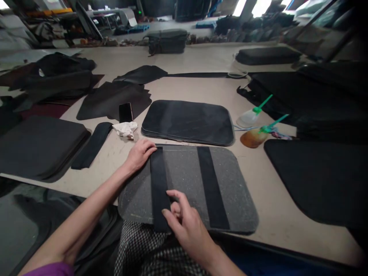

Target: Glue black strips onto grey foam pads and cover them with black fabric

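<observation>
A grey, round-cornered panel (184, 180) lies in front of me at the table's near edge. Two black fabric strips run across it, a left strip (158, 180) and a right strip (212, 188). At the far end of the left strip, my left hand (140, 155) has its fingers closed together on the strip's corner. My right hand (186, 226) is over the near half of the same strip. Its thumb and index finger are apart near the strip's right edge, and the other fingers curl inward with nothing visible in them.
Beyond the panel lies a stack of black panels (188, 120). A phone (125, 112), crumpled tissue (125, 129) and black strips (92, 147) are on the left, beside stacked dark sheets (43, 142). Two drink bags with green straws (253, 138) and dark panels (319, 176) lie right.
</observation>
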Action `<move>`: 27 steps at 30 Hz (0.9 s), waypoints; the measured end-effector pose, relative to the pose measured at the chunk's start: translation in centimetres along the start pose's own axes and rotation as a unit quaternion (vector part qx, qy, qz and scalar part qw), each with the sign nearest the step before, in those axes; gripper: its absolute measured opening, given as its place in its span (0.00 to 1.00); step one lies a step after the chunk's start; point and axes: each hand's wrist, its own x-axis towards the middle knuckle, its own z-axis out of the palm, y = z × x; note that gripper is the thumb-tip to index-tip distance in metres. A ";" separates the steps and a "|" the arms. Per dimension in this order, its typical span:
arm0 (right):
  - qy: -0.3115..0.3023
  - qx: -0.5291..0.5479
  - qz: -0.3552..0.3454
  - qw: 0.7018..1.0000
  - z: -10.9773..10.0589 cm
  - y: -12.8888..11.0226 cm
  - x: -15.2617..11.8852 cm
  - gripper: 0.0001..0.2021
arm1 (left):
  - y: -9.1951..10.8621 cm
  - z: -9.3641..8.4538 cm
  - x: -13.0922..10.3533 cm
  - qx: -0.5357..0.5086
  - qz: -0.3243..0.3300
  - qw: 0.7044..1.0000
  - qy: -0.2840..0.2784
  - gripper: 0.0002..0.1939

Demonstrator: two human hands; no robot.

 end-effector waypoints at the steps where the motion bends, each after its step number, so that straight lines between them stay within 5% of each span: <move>1: -0.002 -0.004 0.002 1.000 0.0 0.0 0.2 0.17 | -0.3 0.3 0.3 0.013 0.008 1.000 -0.001 0.10; 15: -0.036 0.026 0.019 0.999 0.6 -0.2 1.4 0.15 | -2.3 1.0 1.8 0.112 0.045 0.992 -0.037 0.11; 27: -0.034 0.075 0.040 0.996 1.0 -0.1 1.9 0.15 | -1.5 1.4 1.7 0.177 0.071 0.981 -0.023 0.08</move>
